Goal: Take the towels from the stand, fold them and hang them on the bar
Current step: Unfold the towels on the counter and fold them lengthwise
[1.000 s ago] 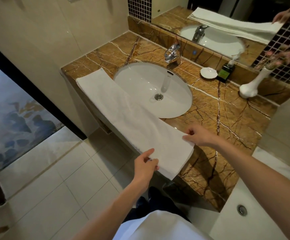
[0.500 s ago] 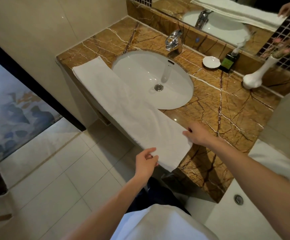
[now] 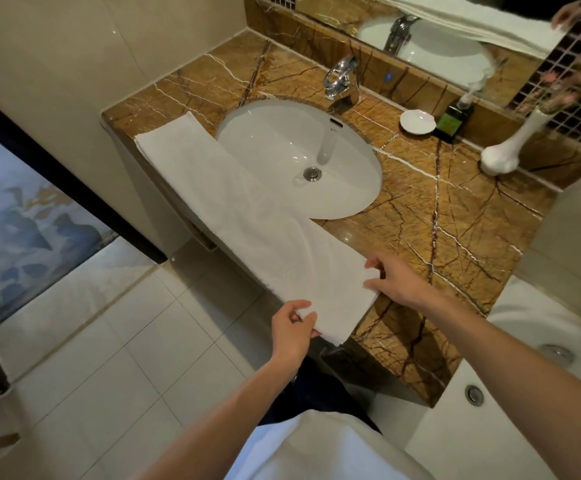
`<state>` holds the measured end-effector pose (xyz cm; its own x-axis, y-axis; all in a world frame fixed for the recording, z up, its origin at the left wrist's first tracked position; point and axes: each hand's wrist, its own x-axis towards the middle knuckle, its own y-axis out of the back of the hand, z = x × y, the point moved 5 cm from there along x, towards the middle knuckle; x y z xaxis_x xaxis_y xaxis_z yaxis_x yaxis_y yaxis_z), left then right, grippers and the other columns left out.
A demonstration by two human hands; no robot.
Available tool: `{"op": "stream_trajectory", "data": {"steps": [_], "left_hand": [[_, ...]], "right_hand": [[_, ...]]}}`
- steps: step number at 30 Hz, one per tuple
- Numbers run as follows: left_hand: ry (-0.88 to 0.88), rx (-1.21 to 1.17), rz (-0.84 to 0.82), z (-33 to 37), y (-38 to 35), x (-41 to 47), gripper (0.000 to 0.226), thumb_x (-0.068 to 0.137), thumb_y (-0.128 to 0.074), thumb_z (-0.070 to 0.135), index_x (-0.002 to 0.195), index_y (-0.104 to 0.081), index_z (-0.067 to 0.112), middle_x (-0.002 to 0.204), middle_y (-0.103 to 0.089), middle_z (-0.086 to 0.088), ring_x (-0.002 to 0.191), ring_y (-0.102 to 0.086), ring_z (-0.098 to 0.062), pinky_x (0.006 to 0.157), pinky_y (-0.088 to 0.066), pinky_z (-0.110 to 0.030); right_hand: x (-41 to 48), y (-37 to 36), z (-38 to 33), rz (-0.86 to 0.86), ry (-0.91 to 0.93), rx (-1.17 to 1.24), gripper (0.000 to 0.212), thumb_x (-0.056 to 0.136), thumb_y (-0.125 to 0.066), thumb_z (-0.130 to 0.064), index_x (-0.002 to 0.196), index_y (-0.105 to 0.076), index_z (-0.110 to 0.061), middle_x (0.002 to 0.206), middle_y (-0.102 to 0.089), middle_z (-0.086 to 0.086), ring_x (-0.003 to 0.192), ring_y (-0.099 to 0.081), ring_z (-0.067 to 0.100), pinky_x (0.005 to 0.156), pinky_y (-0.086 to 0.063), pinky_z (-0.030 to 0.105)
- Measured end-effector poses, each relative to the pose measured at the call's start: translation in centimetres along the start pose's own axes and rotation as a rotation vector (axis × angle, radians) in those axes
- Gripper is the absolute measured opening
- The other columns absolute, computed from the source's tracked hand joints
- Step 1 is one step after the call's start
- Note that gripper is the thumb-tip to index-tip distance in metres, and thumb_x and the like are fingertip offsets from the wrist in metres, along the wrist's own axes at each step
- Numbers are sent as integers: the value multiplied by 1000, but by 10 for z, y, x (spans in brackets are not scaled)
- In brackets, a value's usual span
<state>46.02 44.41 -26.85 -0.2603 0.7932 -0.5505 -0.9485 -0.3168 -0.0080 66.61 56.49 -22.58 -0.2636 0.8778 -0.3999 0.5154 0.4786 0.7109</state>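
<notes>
Over the bench, head view: a person's two bare arms reach down to a brown veined marble bench (image 3: 438,220) with an oval white sink (image 3: 282,140) set into it.
Towel: a long white towel (image 3: 247,202), folded into a narrow strip, lies flat along the front edge of the bench. It covers the front rim of the sink, and its near end overhangs the edge.
Left grip: the left grip (image 3: 291,327) is clamped on the overhanging near corner, thumb on top and fingers underneath.
Right grip: the right grip (image 3: 391,278) is closed on the other corner of the same end, fingers curled over the edge where it rests on the bench.
Tap: a chrome tap (image 3: 339,77) stands behind the sink.
Right of the sink: a small white dish (image 3: 418,121), a dark bottle with a green label (image 3: 452,123) and a white vase (image 3: 511,147) with pink flowers stand along the back ledge.
Mirror: the mirror (image 3: 455,36) above the ledge reflects the tap, the sink and the towel.
Floor: pale tiles (image 3: 126,358) lie below the bench.
Lower right: a white tub (image 3: 455,438) with a round metal fitting adjoins the end of the bench.
</notes>
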Motion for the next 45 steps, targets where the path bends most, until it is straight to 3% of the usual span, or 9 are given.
{"op": "stream_trajectory", "data": {"steps": [4, 8, 11, 16, 20, 25, 32, 38, 45], "left_hand": [[-13, 36, 25, -4, 0, 4, 23, 89, -60, 2, 99, -62, 23, 94, -59, -5, 86, -63, -16, 66, -57, -22], [-6, 65, 43, -6, -1, 4, 27, 88, -62, 4, 105, -60, 25, 90, -56, -5, 84, -64, -19, 64, -57, -20], [13, 46, 9, -9, -2, 4, 29, 87, -63, 2, 107, -61, 23, 99, -61, -4, 89, -65, -17, 67, -58, -22], [41, -21, -8, -11, -2, 5, 25, 88, -60, 0, 102, -62, 20, 101, -67, 1, 87, -68, -11, 70, -58, -24], [39, -24, -7, -10, -2, 5, 25, 88, -60, -1, 101, -62, 20, 100, -66, 3, 83, -68, -6, 66, -56, -21], [28, -6, 1, -7, -3, 5, 25, 87, -61, -1, 98, -62, 22, 100, -66, 0, 81, -68, -7, 64, -55, -20], [23, -18, 48, -4, 0, 5, 14, 86, -67, 8, 97, -63, 16, 99, -63, 2, 86, -65, -11, 63, -56, -20], [14, 16, 94, -2, 2, 9, 18, 82, -61, -6, 79, -59, 12, 90, -59, -7, 86, -63, -23, 60, -57, -25], [19, -29, 81, -3, 5, 12, 22, 80, -58, -10, 81, -58, 12, 98, -61, -9, 92, -64, -23, 61, -58, -27]], "right_hand": [[3, -2, -1, 23, -40, -26, 31, 81, -75, -23, 107, -58, -18, 102, -56, -3, 96, -53, 16, 80, -46, 31], [5, -3, 1, 59, -46, -52, 23, 81, -74, -22, 96, -57, -20, 87, -55, -5, 81, -53, 15, 62, -40, 27], [5, -5, 3, 79, -66, -15, 19, 82, -73, -19, 92, -56, -19, 82, -59, -1, 76, -59, 19, 65, -50, 34], [3, -1, 7, 138, -75, 27, 18, 84, -72, -18, 94, -59, -9, 85, -63, 5, 78, -59, 22, 66, -47, 36], [2, 1, 5, 149, -50, 87, 8, 86, -70, -17, 86, -62, -15, 79, -64, 2, 68, -61, 11, 53, -41, 20], [-1, 2, 3, 163, -30, 192, 2, 93, -60, -23, 92, -60, -21, 83, -62, -4, 72, -58, 11, 57, -40, 22], [3, 3, 4, 35, -89, 188, 34, 92, -60, -20, 60, -58, -11, 61, -60, 3, 47, -50, -2, 57, -43, 24], [5, 12, 4, 107, -67, 125, 23, 92, -59, -19, 71, -66, -12, 70, -67, 4, 67, -62, 14, 57, -44, 24], [8, 11, 6, 96, -84, 72, 21, 87, -64, -15, 66, -67, -17, 70, -70, -3, 64, -62, 0, 51, -38, 9]]}}
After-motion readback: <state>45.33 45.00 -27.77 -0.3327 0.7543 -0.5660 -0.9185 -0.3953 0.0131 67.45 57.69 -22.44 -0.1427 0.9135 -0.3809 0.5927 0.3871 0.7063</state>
